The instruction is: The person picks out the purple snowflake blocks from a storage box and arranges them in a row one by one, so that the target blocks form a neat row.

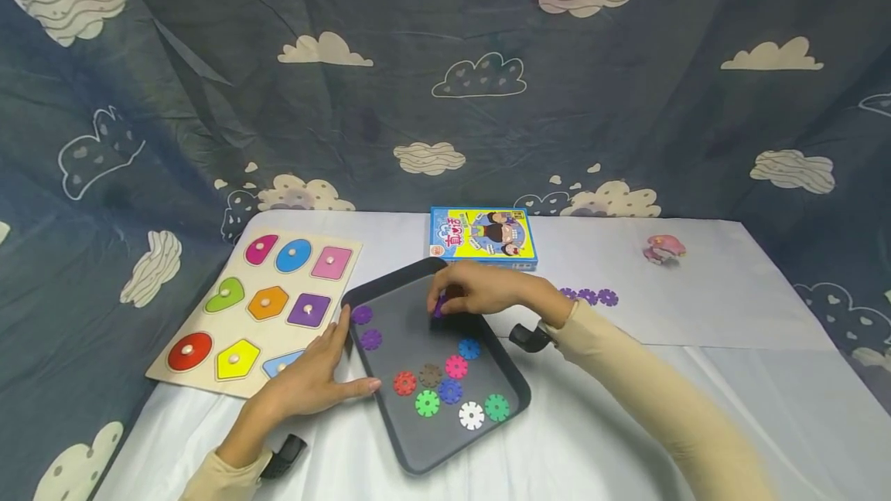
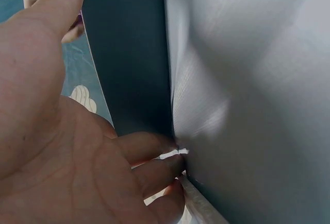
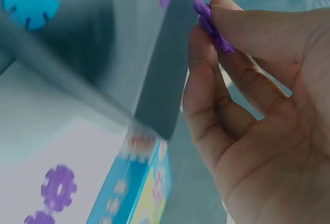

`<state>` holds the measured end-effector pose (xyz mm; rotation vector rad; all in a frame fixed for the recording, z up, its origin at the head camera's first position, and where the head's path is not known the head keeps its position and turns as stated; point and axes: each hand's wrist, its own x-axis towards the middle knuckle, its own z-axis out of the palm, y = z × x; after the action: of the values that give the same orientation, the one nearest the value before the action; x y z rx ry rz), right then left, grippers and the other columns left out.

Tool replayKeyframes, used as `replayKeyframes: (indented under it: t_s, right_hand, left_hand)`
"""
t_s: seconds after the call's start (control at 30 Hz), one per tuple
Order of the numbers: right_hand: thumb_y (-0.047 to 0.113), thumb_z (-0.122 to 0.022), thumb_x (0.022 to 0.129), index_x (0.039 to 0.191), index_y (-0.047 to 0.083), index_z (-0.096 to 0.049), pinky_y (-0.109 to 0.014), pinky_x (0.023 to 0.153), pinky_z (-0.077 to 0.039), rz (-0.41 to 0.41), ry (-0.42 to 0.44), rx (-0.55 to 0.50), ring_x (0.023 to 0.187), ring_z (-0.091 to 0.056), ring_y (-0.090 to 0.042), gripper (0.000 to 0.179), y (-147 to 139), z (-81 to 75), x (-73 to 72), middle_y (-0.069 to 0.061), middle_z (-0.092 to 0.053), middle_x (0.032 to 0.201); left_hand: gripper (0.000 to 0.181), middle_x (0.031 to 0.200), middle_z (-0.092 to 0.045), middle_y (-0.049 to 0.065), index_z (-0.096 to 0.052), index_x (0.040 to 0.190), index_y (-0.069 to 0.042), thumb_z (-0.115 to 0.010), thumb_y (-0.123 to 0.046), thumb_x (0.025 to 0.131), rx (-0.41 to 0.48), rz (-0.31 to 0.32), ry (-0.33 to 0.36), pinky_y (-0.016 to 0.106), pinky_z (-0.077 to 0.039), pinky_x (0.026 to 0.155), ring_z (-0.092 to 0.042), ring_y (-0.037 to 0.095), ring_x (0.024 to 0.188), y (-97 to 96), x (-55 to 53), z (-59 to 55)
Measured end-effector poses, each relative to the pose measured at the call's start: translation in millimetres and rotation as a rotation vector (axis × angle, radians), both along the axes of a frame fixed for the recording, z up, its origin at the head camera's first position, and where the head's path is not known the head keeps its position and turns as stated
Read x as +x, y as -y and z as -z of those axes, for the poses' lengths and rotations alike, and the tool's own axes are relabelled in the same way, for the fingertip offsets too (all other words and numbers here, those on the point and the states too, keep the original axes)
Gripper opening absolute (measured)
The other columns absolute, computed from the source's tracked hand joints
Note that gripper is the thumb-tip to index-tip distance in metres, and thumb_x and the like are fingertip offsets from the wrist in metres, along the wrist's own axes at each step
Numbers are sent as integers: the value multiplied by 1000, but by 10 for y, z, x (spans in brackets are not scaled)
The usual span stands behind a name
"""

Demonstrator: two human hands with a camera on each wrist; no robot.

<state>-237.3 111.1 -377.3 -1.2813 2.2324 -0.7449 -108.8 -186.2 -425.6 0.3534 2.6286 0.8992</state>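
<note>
Over the far part of the dark grey tray (image 1: 390, 425), my right hand (image 1: 476, 288) pinches a purple notched disc (image 3: 214, 26) between thumb and fingertips. My left hand (image 1: 309, 373) rests along the tray's left side, its fingers extended at the outer wall (image 2: 129, 54). Two purple discs (image 1: 371, 339) lie inside the tray near that wall. Toward the tray's near right are several discs in other colours, among them a red one (image 1: 404, 383), a white one (image 1: 471, 415) and a blue one (image 1: 469, 348).
Left of the tray lies a wooden shape puzzle board (image 1: 278, 273) with knobbed pieces. A yellow and blue box (image 1: 483, 236) is behind the tray. Several purple discs (image 1: 588, 298) form a row beyond my right forearm. Farther right is a small pink toy (image 1: 664, 248).
</note>
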Motion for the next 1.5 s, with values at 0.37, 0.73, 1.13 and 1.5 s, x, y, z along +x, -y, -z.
replayKeyframes:
  t_s: [0.37,0.73,1.13,1.5]
  right_hand:
    - [8,-69,94,112,6,-72,-31,86,-59,246,79,-165,95,-69,-23,18,-759,9,52,-7,-73,108]
    - [9,-66,97,111,7,-72,-23,78,-57,467,24,-188,93,-68,-35,16,-1493,93,115,-13,-73,108]
    - [20,-62,101,120,8,-69,-20,83,-54,736,-38,-130,102,-67,-14,24,-2170,234,220,-11,-70,121]
    - [24,-64,100,118,8,-70,-12,92,-49,842,-116,-60,103,-58,9,25,-2662,457,263,-15,-70,120]
  left_hand:
    - [126,165,-10,26,4,160,-3,-75,-60,81,11,14,2,65,-22,118,-10,49,151,-2,-1,10]
    - [125,165,-9,25,5,160,-5,-73,-62,81,2,11,1,66,-22,118,-9,48,152,3,3,5]
    - [125,165,-9,25,6,160,-5,-73,-62,81,0,11,0,66,-22,118,-9,48,152,3,1,11]
    - [126,165,-8,26,6,160,-6,-74,-62,81,2,11,6,66,-22,118,-9,48,152,4,-1,0]
